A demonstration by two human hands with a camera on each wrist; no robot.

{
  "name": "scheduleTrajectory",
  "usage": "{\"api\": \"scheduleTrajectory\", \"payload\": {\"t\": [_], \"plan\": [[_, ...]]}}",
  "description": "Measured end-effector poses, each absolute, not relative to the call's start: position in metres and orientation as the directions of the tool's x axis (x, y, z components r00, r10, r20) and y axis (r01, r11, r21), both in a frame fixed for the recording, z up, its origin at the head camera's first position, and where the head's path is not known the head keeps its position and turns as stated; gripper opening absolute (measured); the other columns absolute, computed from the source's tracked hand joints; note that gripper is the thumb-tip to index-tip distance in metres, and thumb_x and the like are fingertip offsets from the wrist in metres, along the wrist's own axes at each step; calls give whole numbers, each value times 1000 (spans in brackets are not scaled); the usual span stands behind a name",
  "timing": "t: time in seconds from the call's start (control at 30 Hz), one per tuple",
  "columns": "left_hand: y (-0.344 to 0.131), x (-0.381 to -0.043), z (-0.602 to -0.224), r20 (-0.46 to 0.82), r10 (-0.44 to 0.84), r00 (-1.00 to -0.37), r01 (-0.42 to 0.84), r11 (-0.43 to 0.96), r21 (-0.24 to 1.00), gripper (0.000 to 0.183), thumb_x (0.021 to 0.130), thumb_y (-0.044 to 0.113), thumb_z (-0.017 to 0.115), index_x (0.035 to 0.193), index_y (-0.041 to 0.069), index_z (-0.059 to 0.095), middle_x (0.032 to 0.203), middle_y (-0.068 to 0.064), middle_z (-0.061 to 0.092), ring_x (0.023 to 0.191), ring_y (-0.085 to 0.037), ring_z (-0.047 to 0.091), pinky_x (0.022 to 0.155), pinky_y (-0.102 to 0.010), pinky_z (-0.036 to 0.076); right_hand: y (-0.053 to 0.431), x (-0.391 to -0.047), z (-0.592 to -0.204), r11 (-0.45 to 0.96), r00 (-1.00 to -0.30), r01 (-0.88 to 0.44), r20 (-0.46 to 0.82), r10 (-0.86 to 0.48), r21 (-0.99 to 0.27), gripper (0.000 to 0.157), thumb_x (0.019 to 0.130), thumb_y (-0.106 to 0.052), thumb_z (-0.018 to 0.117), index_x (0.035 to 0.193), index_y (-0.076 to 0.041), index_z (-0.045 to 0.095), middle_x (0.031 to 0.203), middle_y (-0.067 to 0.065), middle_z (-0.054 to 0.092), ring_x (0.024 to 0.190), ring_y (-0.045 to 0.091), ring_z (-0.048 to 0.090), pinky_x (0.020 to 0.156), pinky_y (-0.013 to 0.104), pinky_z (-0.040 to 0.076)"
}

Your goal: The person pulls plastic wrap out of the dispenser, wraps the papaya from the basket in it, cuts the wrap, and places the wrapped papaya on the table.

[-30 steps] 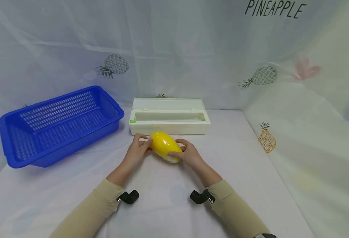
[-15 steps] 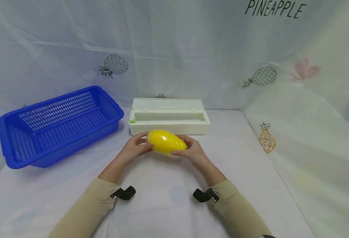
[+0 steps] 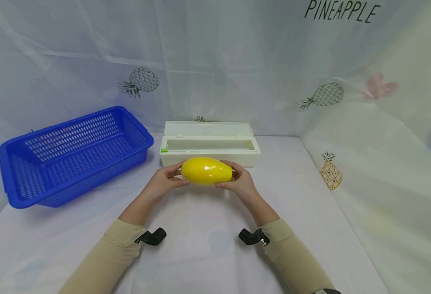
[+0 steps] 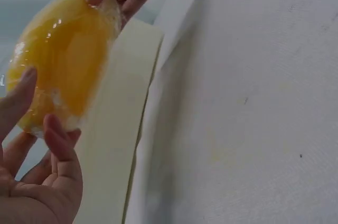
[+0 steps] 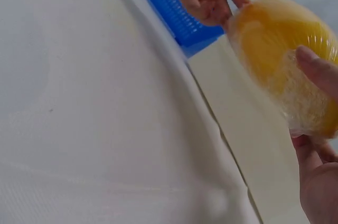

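Note:
A smooth yellow fruit (image 3: 206, 170), shaped like a mango or papaya, lies crosswise between my hands in the head view. Both wrist views show clear cling film around it, wrinkled and bunched on its underside. My left hand (image 3: 160, 184) holds the rounder end between thumb and fingers. The narrower end is gripped by my right hand (image 3: 242, 183). The fruit is lifted off the table, in front of a long white box (image 3: 209, 158) with its lid (image 3: 208, 128) raised and a green piece (image 3: 164, 150) at its left.
A blue slotted plastic basket (image 3: 90, 179) stands at the left. White cloth (image 3: 200, 261) covers the table. A printed pineapple curtain (image 3: 230, 61) hangs behind and along the right side.
The fruit has risen slightly and turned from slanted to nearly level, its right end coming up. Both hands have shifted their hold along with it. Box and basket stay put.

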State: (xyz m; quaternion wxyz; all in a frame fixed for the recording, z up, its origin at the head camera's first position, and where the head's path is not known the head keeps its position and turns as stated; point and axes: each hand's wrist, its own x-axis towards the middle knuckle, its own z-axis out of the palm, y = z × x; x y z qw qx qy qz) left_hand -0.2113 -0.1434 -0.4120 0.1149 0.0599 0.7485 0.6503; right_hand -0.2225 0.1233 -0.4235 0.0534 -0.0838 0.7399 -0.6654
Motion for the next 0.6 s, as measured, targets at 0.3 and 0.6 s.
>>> {"api": "scheduleTrajectory", "payload": {"t": [0.3, 0.6], "plan": [[-140, -217, -404, -147, 207, -967, -129, 98, 987, 47, 98, 28, 61, 134, 3, 43, 121, -26, 59, 81, -32, 70, 75, -35, 58, 126, -229, -429, 105, -962, -96, 65, -265, -990, 79, 72, 11, 80, 141, -15, 51, 143, 0, 47, 128, 21, 46, 103, 29, 42], [-133, -224, -405, -54, 220, -974, -34, 92, 995, 58, 95, 9, 64, 148, 18, 41, 135, -25, 47, 85, -27, 67, 83, -45, 55, 125, -234, -429, 196, -979, -144, 111, -168, -970, 74, 77, 8, 77, 141, -10, 44, 139, 7, 47, 122, 24, 49, 100, 36, 45]]}}
